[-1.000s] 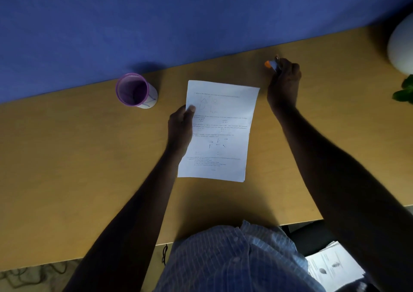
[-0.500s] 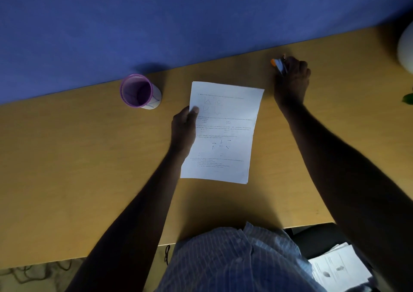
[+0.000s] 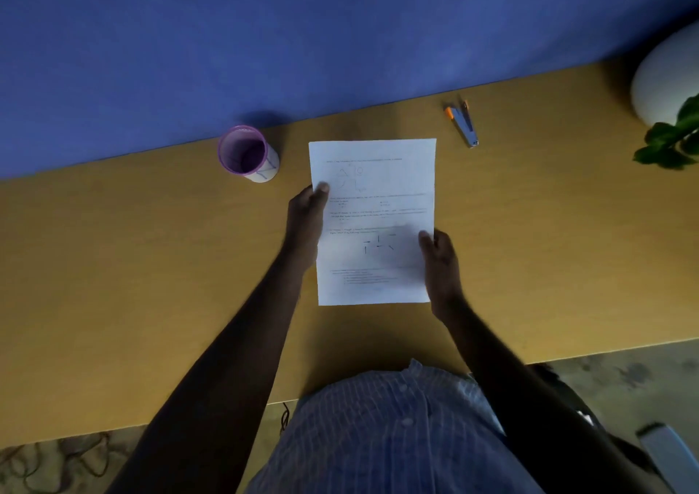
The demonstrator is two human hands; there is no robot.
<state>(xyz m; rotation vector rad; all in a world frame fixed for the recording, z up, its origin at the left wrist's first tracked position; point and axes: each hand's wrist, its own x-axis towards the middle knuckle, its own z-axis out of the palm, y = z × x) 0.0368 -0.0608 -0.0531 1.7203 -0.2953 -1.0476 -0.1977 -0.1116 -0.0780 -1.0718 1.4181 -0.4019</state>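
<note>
Across the far side of the scene runs a plain blue wall (image 3: pixel 264 39), and against it stands a long yellow-brown wooden surface (image 3: pixel 113 266). Over the middle of the surface is a white printed sheet of paper (image 3: pixel 374 206), upright to the person, with lines of small text and a few line figures. Whether it lies flat or is raised a little I cannot tell. At the far right sits a round white pot (image 3: pixel 662 84) with green leaves (image 3: pixel 669 141) just in front of it.

Both hands grip the sheet. The left hand (image 3: pixel 304 217) holds its left edge, thumb on top. The right hand (image 3: pixel 440 262) pinches its right edge, nearer the person.

Far left of the sheet stands a purple mesh cup (image 3: pixel 247 158). Far right of it, apart from both hands, lies a grey-blue stapler with an orange end (image 3: pixel 463 124).
</note>
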